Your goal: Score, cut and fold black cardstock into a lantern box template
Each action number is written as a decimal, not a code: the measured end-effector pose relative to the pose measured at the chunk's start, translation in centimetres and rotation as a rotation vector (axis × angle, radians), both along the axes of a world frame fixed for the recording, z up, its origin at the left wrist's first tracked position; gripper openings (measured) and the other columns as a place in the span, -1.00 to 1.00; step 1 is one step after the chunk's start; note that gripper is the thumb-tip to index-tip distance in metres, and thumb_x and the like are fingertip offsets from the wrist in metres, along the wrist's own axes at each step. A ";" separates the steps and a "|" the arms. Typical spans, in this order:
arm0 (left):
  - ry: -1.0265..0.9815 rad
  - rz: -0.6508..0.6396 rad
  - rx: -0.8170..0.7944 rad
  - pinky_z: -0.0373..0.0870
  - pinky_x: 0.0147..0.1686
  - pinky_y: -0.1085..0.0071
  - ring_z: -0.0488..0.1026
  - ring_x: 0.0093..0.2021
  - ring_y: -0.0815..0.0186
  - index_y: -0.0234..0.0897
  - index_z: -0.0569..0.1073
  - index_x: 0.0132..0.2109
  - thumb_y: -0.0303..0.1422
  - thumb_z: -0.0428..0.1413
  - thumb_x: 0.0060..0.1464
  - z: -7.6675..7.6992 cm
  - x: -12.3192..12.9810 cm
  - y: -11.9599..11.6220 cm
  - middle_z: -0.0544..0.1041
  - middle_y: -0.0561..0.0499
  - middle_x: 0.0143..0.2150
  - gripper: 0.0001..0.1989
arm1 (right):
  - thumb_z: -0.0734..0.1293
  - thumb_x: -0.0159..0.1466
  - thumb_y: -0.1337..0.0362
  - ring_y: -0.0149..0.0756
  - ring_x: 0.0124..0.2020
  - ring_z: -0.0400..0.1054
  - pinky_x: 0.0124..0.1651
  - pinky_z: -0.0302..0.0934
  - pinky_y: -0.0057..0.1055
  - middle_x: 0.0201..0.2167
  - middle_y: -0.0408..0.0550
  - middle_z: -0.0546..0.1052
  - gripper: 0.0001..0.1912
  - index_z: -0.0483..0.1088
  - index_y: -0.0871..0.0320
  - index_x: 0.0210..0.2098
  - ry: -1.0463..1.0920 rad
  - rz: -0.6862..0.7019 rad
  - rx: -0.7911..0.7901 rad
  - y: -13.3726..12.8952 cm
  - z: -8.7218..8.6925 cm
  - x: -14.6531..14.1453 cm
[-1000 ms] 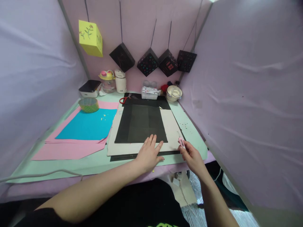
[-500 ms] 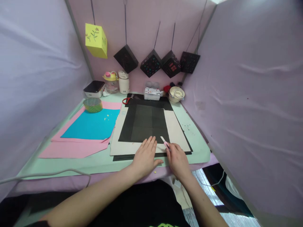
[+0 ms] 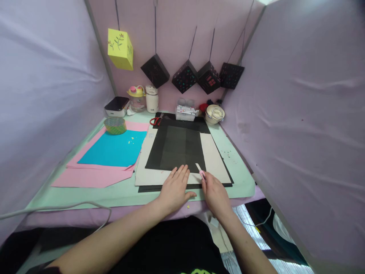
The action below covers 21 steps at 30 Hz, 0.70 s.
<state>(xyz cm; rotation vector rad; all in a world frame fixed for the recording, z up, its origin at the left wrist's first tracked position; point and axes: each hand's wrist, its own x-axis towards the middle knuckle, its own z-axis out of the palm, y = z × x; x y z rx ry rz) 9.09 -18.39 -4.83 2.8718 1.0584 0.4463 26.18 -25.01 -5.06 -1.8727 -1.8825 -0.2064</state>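
Moved since a second ago: the right hand [image 3: 216, 191], with the pink cutter [image 3: 202, 175], has come in from the right side of the off-white board [image 3: 213, 156] to just beside the left hand [image 3: 174, 188].
Cutter direction: blade towards the upper left of the frame, handle towards the lower right; the long axis slants between the two.
Cutter place: centre of the frame, slightly low, blade over the lower right corner of the black sheet [image 3: 176, 146]; whether the tip touches it, I cannot tell.
Cutter look: slim pink handle, partly hidden by the hand, with a pale, narrow blade out.
Right fingers: closed round the handle.
Left fingers: straight and close together, thumb spread aside, laid over the lower edge of the black sheet and the board.
Black sheet: one on top of the board, mid-frame; matt, with paler upright bands; its sides run up the frame, drawing closer towards the top.
Left-of-frame paper: one blue sheet [image 3: 114, 148] on pink paper [image 3: 91, 178], one tape roll [image 3: 115, 126] at its upper edge.
Scissors: one red-handled pair [image 3: 154, 121], above centre on the worktop [image 3: 242, 177].
Hanging boxes: five along the top; one yellow box [image 3: 120, 49], four black boxes [image 3: 155, 71].
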 end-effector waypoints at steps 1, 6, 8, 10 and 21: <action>0.007 0.001 -0.008 -0.07 0.34 0.12 0.03 0.38 0.08 -0.45 0.23 0.29 0.09 -0.06 0.18 0.0 0.0 0.0 0.10 -0.25 0.38 -0.24 | 0.07 0.42 0.28 -0.11 -0.02 0.43 -0.04 0.34 -0.18 -0.07 0.21 0.52 -0.68 0.29 0.28 0.05 0.003 -0.013 -0.007 -0.3 0.0 0.6; 0.018 0.004 -0.044 -0.08 0.34 0.12 0.04 0.38 0.07 -0.46 0.23 0.29 0.12 -0.07 0.17 0.3 0.1 0.2 0.12 -0.25 0.37 -0.21 | 0.02 0.43 0.24 -0.12 -0.04 0.42 -0.06 0.34 -0.20 -0.08 0.18 0.49 -0.65 0.29 0.24 0.05 0.072 -0.087 -0.039 -1.9 1.2 2.2; 0.018 -0.009 -0.055 -0.08 0.34 0.12 0.04 0.37 0.07 -0.44 0.25 0.28 0.11 -0.08 0.18 0.6 -0.1 0.1 0.14 -0.24 0.37 -0.23 | 0.00 0.44 0.20 -0.13 -0.13 0.44 -0.18 0.35 -0.25 -0.07 0.17 0.46 -0.61 0.29 0.19 0.08 0.094 -0.187 -0.084 -2.8 2.1 2.7; 0.024 -0.036 -0.059 -0.08 0.34 0.12 0.05 0.37 0.07 -0.43 0.27 0.26 0.10 -0.07 0.19 0.9 -0.4 -0.1 0.16 -0.22 0.36 -0.26 | -0.02 0.44 0.15 -0.14 -0.25 0.45 -0.33 0.31 -0.29 -0.07 0.15 0.46 -0.57 0.26 0.14 0.15 0.078 -0.278 -0.180 -3.7 2.9 3.4; 0.085 -0.384 -0.018 -0.24 0.35 0.14 -0.13 0.42 0.14 -0.29 0.08 0.36 0.13 -0.06 0.17 1.6 1.4 1.3 0.01 -0.09 0.42 -0.20 | 0.06 0.41 0.22 -0.27 -0.33 0.44 -0.41 0.24 -0.43 -0.14 -0.03 0.48 -0.62 0.30 -0.05 0.14 0.122 -0.144 -0.310 -5.4 2.7 5.9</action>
